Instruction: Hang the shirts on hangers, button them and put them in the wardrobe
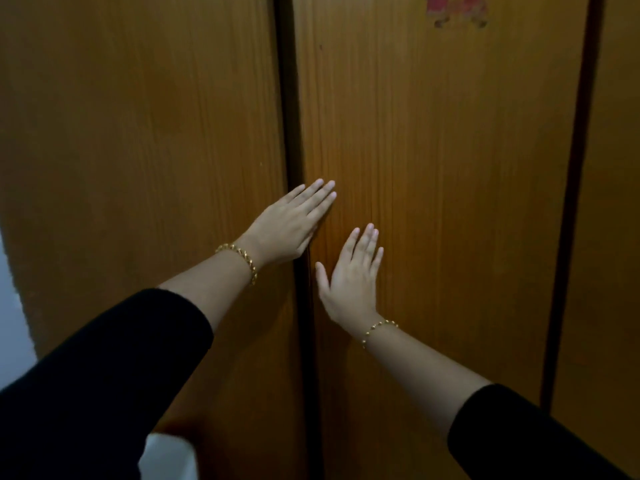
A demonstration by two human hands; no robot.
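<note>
A brown wooden wardrobe fills the view, its doors closed. A dark vertical seam (294,133) separates the left door (145,140) from the middle door (443,140). My left hand (291,226) lies flat across that seam, fingers straight and together, touching the wood. Lower down, my right hand (349,278) presses flat on the middle door just right of the seam, thumb spread. Both hands hold nothing. No shirts or hangers are visible.
A third door panel (609,202) stands at the far right beyond a second dark seam. A faded pink sticker (453,8) sits high on the middle door. A pale wall (10,306) shows at the left edge, and something white (166,455) shows at the bottom.
</note>
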